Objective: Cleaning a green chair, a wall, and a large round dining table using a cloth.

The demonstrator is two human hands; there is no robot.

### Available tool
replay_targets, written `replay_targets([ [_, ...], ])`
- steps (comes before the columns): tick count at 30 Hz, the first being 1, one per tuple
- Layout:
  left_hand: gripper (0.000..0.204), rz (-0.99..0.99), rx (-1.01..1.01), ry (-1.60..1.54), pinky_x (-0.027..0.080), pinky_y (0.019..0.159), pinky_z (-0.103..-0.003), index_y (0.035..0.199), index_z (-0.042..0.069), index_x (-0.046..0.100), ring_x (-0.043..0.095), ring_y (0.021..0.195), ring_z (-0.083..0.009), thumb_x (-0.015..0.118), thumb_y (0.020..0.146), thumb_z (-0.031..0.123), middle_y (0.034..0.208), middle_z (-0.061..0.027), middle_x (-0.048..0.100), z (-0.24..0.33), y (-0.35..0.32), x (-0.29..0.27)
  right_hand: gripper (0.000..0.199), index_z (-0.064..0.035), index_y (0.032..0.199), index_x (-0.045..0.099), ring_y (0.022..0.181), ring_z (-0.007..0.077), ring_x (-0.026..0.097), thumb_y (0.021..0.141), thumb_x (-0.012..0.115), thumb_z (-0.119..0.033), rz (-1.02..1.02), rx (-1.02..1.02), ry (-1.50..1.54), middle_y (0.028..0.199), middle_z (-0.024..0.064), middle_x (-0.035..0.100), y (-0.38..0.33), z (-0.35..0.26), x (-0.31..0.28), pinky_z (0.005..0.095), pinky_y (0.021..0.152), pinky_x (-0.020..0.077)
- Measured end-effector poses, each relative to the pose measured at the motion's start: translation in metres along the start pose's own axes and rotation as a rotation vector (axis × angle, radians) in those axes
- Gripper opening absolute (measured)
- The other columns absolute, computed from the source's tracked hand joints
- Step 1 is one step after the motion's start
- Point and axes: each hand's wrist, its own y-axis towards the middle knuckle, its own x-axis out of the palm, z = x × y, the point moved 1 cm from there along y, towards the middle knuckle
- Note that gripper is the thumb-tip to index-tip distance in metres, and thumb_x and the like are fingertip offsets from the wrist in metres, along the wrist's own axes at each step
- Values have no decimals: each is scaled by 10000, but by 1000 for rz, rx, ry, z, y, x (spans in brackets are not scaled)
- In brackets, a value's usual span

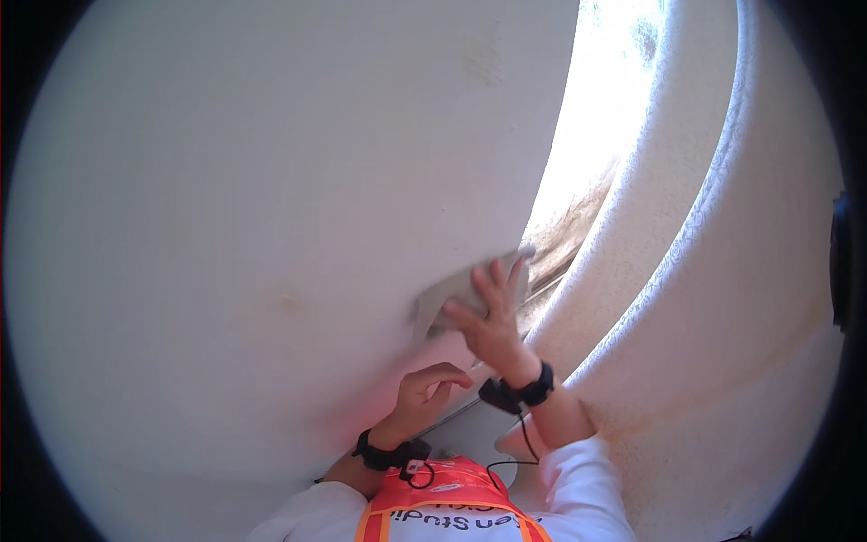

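My right hand [492, 321] lies with spread fingers over a grey cloth [442, 303], pressing it against a white wall [271, 181] close to the wall's edge beside a bright opening. The cloth looks flat and thin, with one corner sticking out to the left of my thumb; motion blurs it a little. Lower and to the left, my left hand [428, 388] hovers near the same wall, its fingers loosely bent and the thumb apart from them. Nothing shows in that hand. Whether it touches the wall I cannot tell.
A bright window opening [587, 108] runs down the right of the wall. Beyond it stand a curved white frame [695, 117] and another pale wall [759, 298]. Black wrist bands with devices [524, 388] and thin cables hang at both wrists. A dark object [840, 262] sits at the far right.
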Motion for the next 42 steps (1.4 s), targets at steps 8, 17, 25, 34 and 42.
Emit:
replay_targets([
  [8, 263, -164, 49, -77, 415, 787, -262, 885, 10, 597, 550, 885, -189, 406, 757, -118, 892, -102, 582, -21, -12, 2, 468, -183, 1134, 540, 1250, 363, 226, 704, 508, -3, 345, -243, -78, 1314, 140, 322, 208, 9, -44, 537, 998, 111],
  [17, 256, -30, -18, 13, 434, 729, -245, 838, -10, 601, 575, 795, -172, 409, 715, -124, 839, -99, 599, 24, 11, 5, 444, -333, 1100, 539, 1268, 299, 218, 671, 613, -249, 131, -121, -63, 1350, 59, 294, 115, 3, -20, 657, 947, 99],
  [25, 299, -59, -19, -86, 429, 736, -250, 841, -17, 617, 567, 803, -165, 375, 721, -146, 839, -104, 600, 15, 12, 9, 402, -273, 1027, 607, 1198, 283, 330, 649, 618, -136, 226, -106, -144, 1244, 93, 392, 139, 22, -41, 525, 1000, 135],
  [34, 286, -27, -86, -33, 430, 738, -259, 826, -22, 613, 567, 807, -182, 374, 724, -143, 834, -106, 598, 38, 23, 14, 425, -112, 1076, 587, 998, 286, 401, 680, 492, 11, 312, 71, -215, 1087, 153, 439, 212, 38, -81, 355, 853, 360],
  [42, 236, 54, -113, -140, 434, 748, -233, 834, -21, 600, 565, 791, -140, 395, 754, -107, 808, -74, 598, 19, 20, 10, 475, -63, 1022, 606, 873, 312, 460, 601, 448, 88, 360, 83, -273, 919, 164, 470, 202, 46, -90, 374, 780, 406],
])
